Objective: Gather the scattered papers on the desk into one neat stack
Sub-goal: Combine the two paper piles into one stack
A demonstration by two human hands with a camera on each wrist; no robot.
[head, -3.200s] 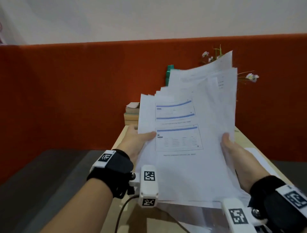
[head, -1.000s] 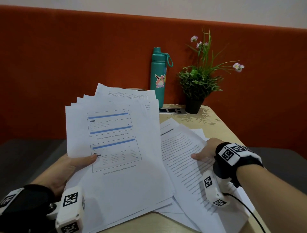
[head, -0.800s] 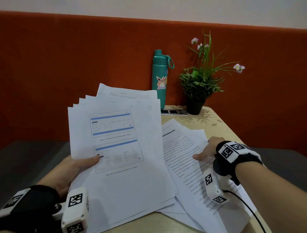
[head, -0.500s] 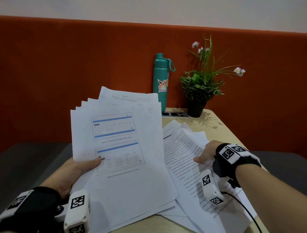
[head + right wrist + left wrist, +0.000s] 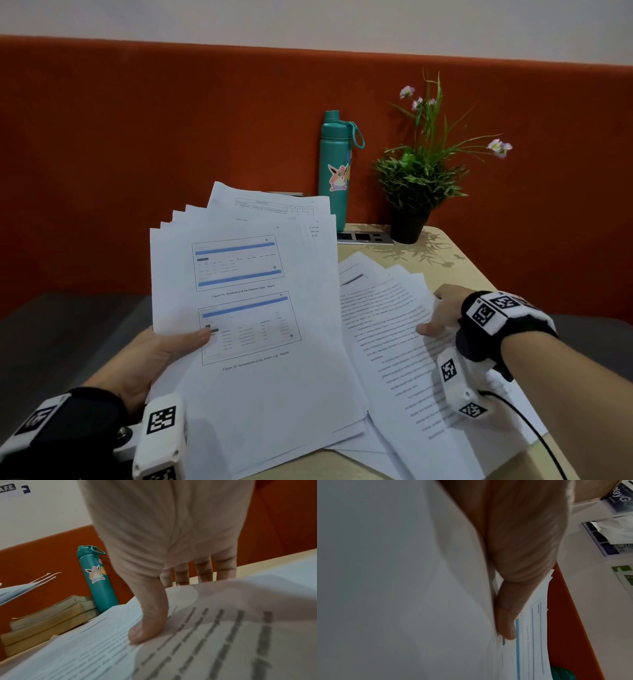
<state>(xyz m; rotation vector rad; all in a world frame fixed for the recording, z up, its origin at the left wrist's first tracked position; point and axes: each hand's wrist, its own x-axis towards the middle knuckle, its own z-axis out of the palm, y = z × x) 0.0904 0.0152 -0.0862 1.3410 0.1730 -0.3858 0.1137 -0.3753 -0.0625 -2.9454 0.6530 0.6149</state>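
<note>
A fanned sheaf of papers (image 5: 253,308) is being held up at the left centre of the head view, its smooth white sheets staggered so that several top corners are showing one behind another. The front sheet is printed with two boxed figures crossed by blue bars. The sheaf is being pinched along its left edge by the left hand (image 5: 154,359), with the thumb (image 5: 505,622) lying flat across the printed face and the fingers hidden behind the sheets. In the left wrist view most of the frame is being filled by the plain grey-white underside of the paper.

To the right of centre, loose text pages (image 5: 394,342) are lying overlapped and skewed on the pale wooden desk (image 5: 455,260), their rectangular corners jutting out at different angles. Their right edge is being gripped by the right hand (image 5: 442,315): in the right wrist view the thumb (image 5: 149,626) is being pressed on the top page, the fingers (image 5: 204,572) are reaching under the lifted, bowed edge.

At the upper centre a teal metal bottle (image 5: 335,171) with a cartoon sticker is standing upright against the orange padded wall (image 5: 171,137). Just right of it a potted plant (image 5: 418,181) in a dark round pot is standing, and old books (image 5: 48,619) are being seen stacked at the lower left of the right wrist view.
</note>
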